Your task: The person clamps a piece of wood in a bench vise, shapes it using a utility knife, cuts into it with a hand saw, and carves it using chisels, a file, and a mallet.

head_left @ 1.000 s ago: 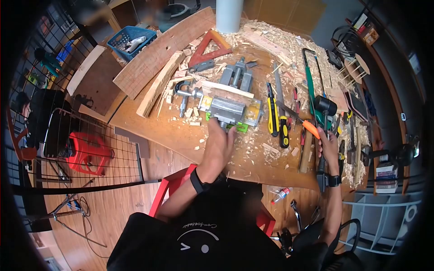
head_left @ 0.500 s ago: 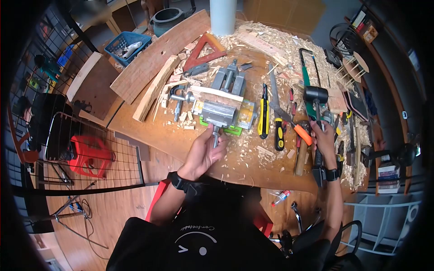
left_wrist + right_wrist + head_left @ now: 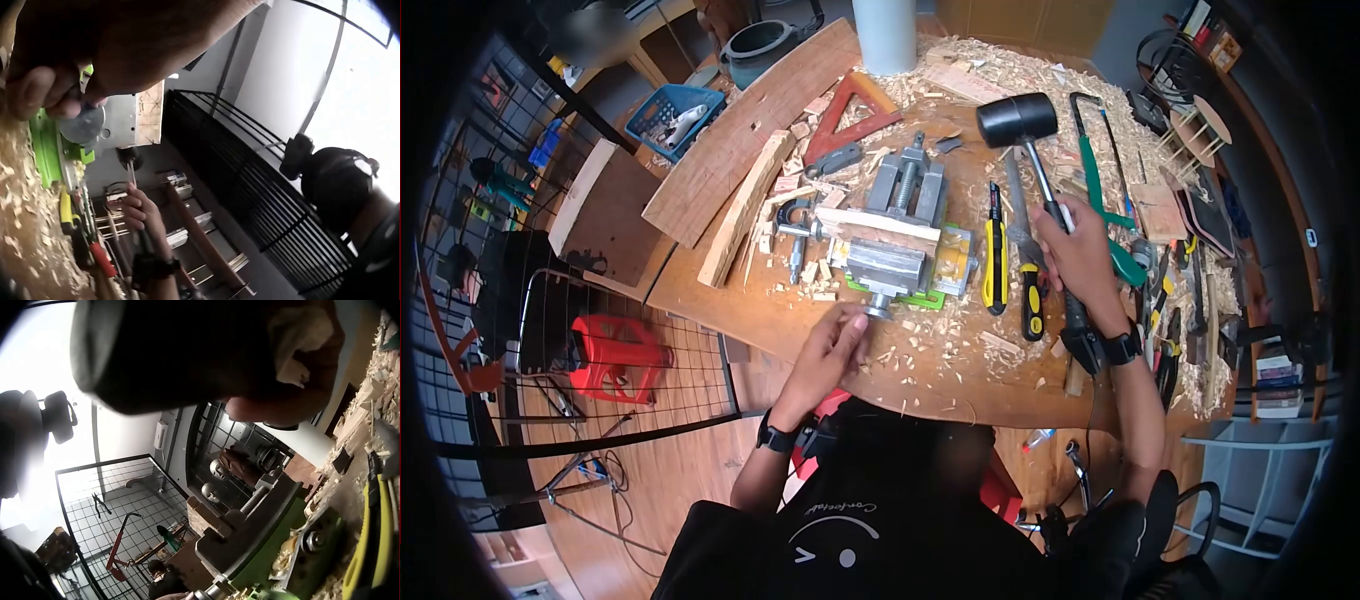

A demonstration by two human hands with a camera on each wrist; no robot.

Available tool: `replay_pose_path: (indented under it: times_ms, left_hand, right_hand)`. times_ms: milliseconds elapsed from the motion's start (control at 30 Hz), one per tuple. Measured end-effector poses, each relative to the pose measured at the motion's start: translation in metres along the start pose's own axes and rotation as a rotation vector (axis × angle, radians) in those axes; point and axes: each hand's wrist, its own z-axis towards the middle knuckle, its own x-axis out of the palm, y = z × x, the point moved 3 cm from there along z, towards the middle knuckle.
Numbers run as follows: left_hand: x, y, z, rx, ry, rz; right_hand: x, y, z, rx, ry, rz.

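Observation:
A grey bench vise [image 3: 890,265] on the wooden table has a light, slightly curved wooden strip [image 3: 880,226] between its jaws. My left hand [image 3: 828,350] is at the near end of the vise, thumb and fingertips pinching the edge of its round screw knob [image 3: 84,127]. My right hand [image 3: 1080,252] grips a rubber mallet [image 3: 1017,118] by its dark handle, raised on the right side of the vise. The mallet's black head points away from me, above the far wood shavings in the head view. In the right wrist view the right hand [image 3: 300,369] is dark and partly cut off.
Right of the vise lie a yellow utility knife [image 3: 996,250], a yellow-and-black handled tool [image 3: 1032,300] and a green-handled hacksaw [image 3: 1092,180]. On the left are a long wooden bar [image 3: 745,210], a curved board [image 3: 750,130] and a red triangle [image 3: 840,120]. Shavings litter the table [image 3: 920,375].
My right hand has lifted the mallet from the tools on the right and moved left with it. My left hand first drew back from the vise, then its fingers curled at the knob.

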Motion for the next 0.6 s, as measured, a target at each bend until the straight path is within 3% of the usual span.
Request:
replay_pose_path:
  times_ms: [67, 167, 200, 267, 367, 400, 467, 533, 600]
  left_hand:
    - [0.003, -0.002, 0.000, 0.010, 0.064, 0.067]
    - [0.005, -0.014, -0.004, 0.158, -0.076, 0.667]
    - [0.004, -0.012, -0.004, 0.152, -0.071, 0.670]
    - [-0.010, -0.015, -0.003, 0.252, -0.235, 0.708]
    - [-0.060, -0.057, 0.009, 0.299, -0.349, 0.780]
    - [-0.077, -0.074, 0.019, 0.397, -0.365, 0.809]
    - [-0.099, -0.114, 0.051, 0.407, -0.321, 0.839]
    - [-0.104, -0.142, 0.102, 0.506, -0.150, 0.712]
    - [-0.085, -0.167, 0.157, 0.396, 0.140, 0.633]
  right_hand:
    - [0.010, 0.005, 0.010, -0.015, 0.005, -0.027]
    - [0.021, 0.007, 0.028, -0.048, 0.047, 0.039]
    - [0.023, 0.012, 0.030, -0.065, 0.066, 0.036]
    - [0.025, 0.011, 0.032, -0.055, 0.068, 0.031]
    - [0.024, 0.012, 0.030, -0.025, 0.070, 0.003]
    - [0.024, 0.010, 0.027, 0.009, 0.065, -0.013]
    - [0.025, 0.001, 0.025, 0.039, 0.074, 0.000]
    - [0.027, -0.006, 0.021, 0.091, 0.045, 0.009]
    - [0.031, -0.013, 0.021, 0.099, 0.031, 0.041]
